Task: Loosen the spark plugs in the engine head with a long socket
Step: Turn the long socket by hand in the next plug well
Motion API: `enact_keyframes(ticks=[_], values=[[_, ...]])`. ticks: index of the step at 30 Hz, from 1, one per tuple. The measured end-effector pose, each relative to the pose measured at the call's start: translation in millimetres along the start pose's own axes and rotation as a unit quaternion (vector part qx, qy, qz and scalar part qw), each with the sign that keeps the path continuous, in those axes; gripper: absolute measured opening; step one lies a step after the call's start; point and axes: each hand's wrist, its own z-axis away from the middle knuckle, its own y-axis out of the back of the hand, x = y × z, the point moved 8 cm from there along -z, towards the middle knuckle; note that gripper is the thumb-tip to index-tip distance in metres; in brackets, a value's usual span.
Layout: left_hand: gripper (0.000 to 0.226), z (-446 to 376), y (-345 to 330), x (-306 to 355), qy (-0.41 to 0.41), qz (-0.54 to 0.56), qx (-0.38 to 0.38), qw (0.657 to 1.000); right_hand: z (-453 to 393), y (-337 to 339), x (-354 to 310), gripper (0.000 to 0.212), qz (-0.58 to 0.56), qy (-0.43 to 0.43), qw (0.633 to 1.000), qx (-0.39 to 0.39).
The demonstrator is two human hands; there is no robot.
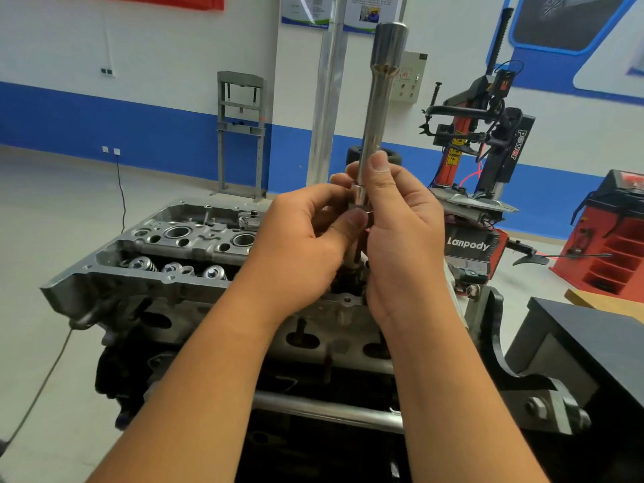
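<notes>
Holding the long socket (378, 109) upright above the engine head (195, 245), the person is using both hands at its lower end. The right hand (400, 231) is wrapping its fingers round the shiny tube, with the thumb lying flat up the side. The left hand (306, 238) is pinching something small at the bottom end with thumb and fingertips. What that small part is cannot be told, because the fingers are hiding it.

The wide end of the socket is pointing up, high above the engine head. Two round spark plug holes (176, 232) are showing on top of the engine head, to the left of the hands. A ratchet (249, 217) seems to be lying on the engine head, just behind those holes.

The person is probably getting the tool ready, so no plug is being turned yet. To do this well, the person should keep the socket straight and push the bottom part on all the way until it sits tight. A loose fit could slip down in the deep hole. Next, the socket should go straight into a hole, not tilted.
</notes>
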Motion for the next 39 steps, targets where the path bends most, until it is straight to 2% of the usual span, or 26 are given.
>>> enact_keyframes(ticks=[4, 9, 12, 14, 18, 23, 27, 30, 35, 39], values=[[0.013, 1, 6, 0, -0.021, -0.03, 0.05, 0.998, 1, 2, -3, 0.019, 0.013, 0.025, 1.0, 0.012], [0.025, 1, -5, 1, 0.0, -0.001, -0.043, 0.999, 0, 2, -6, 0.019, 0.021, 0.037, 0.999, 0.006], [0.019, 1, -1, 1, 0.004, 0.007, -0.014, 1.0, 0, 1, -3, 0.023, 0.011, 0.016, 1.0, 0.002], [0.015, 1, 1, 1, -0.004, 0.002, 0.011, 1.0, 0, 0, -3, 0.018, 0.002, 0.009, 1.0, 0.002], [0.017, 1, 5, 2, -0.018, -0.015, 0.04, 0.999, 2, 2, -4, 0.017, 0.014, 0.02, 1.0, 0.007], [0.02, 1, -4, 3, -0.003, 0.001, -0.022, 1.0, 0, 1, -4, 0.022, 0.014, 0.026, 1.0, 0.003], [0.011, 1, 2, 2, -0.005, 0.006, 0.014, 1.0, 0, 0, -1, 0.02, -0.003, 0.004, 1.0, 0.0], [0.015, 2, 6, 2, -0.021, -0.018, 0.054, 0.998, 1, 0, -5, 0.02, 0.003, 0.023, 1.0, 0.005], [0.022, 1, -5, 4, -0.023, 0.008, -0.026, 0.999, 1, -1, -7, 0.018, 0.008, 0.039, 0.999, -0.005], [0.015, 1, -1, 5, -0.021, 0.011, 0.006, 1.0, 1, -1, -4, 0.029, 0.002, 0.018, 1.0, -0.002]])
